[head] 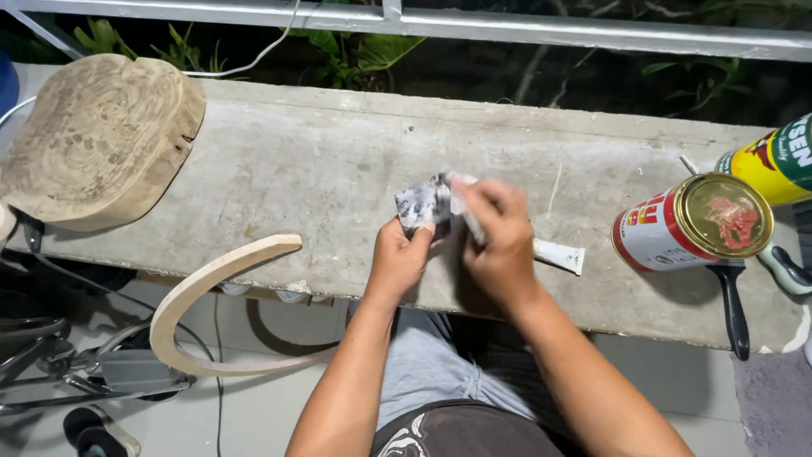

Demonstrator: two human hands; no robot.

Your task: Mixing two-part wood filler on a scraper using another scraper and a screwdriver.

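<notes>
Concrete formed the long ledge (338, 169) across the frame, with a railing (550, 30) and plants (355, 51) behind it at the top. At the centre, the left hand (399, 258) pinched a small grey stained pad (420, 205) between thumb and fingers. The right hand (499, 241) was closed around a tube (560, 256), whose flat white end stuck out to the right. A wood slab (97, 140) lay at upper left, a curved wood strip (211, 300) leaned at lower left, and a can (694, 224) stood at right.
</notes>
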